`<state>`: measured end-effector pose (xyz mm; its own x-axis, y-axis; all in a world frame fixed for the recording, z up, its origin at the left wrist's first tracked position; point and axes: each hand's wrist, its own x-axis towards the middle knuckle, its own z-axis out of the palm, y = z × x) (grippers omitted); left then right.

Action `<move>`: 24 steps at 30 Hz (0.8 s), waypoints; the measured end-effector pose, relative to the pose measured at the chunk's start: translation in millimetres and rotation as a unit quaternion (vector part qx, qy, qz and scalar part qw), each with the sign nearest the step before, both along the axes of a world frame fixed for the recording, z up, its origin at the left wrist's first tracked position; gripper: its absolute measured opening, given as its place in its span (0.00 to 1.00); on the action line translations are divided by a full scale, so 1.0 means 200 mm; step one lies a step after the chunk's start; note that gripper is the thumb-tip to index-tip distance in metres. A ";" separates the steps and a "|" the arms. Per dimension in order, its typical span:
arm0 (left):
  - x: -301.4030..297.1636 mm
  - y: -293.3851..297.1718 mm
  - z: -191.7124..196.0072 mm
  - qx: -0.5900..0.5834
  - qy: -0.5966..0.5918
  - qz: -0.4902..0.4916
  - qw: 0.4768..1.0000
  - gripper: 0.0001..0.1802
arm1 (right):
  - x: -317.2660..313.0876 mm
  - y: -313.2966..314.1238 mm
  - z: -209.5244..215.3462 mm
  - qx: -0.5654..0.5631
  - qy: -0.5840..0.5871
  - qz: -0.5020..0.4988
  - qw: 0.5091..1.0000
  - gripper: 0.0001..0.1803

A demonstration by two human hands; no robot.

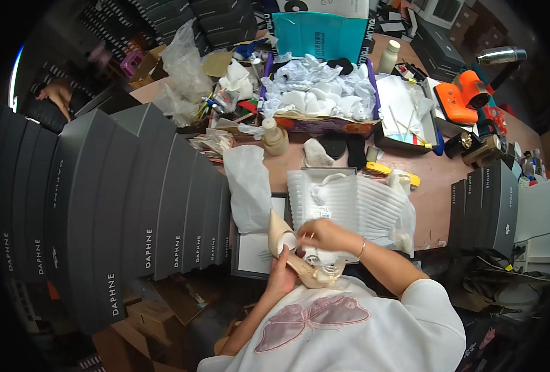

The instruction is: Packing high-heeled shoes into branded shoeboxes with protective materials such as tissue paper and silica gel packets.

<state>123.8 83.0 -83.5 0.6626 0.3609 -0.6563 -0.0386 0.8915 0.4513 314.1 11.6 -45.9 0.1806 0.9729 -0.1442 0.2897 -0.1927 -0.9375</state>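
A beige pointed high-heeled shoe [282, 230] lies across my lap edge, toe pointing up and left. My left hand [281, 276] grips it from below near the middle. My right hand [323, 234] reaches over the shoe's opening, fingers pinched on something white and crumpled at the mouth of the shoe. Just behind the hands stands a stack of white moulded trays [349, 198], and under the shoe lies an open dark shoebox [253, 257] with a pale lining.
Tall rows of dark grey shoeboxes [120, 198] stand to my left, more [485, 201] to the right. The pinkish table [426, 177] holds a box of crumpled white paper [318, 93], a beige bottle [273, 137], a white bag [248, 186], and an orange tool [464, 96]. Another person's hand [57, 94] shows far left.
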 end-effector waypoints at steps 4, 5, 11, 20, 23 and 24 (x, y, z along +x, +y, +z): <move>0.04 0.04 0.02 -0.051 0.069 -0.091 0.992 0.16 | 0.54 0.03 -0.39 -0.073 -0.532 -0.102 0.837 0.06; 0.06 0.05 0.04 -0.047 0.079 -0.101 0.991 0.17 | 0.63 0.02 -0.48 -0.124 -0.598 -0.045 0.790 0.07; 0.04 0.09 0.05 -0.044 0.075 -0.082 0.993 0.29 | 0.55 0.09 -0.25 -0.013 -0.501 -0.073 0.863 0.05; 0.14 -0.09 0.07 -0.009 -0.026 -0.041 0.999 0.28 | -0.14 0.12 -0.11 0.066 -0.381 -0.064 0.920 0.20; 0.11 -0.09 0.00 0.016 0.030 -0.032 0.999 0.28 | -0.15 0.12 -0.15 -0.065 -0.297 -0.048 0.951 0.35; 0.08 -0.07 -0.03 -0.008 0.039 -0.038 0.998 0.29 | -0.07 0.08 -0.19 0.024 -0.211 -0.025 0.977 0.38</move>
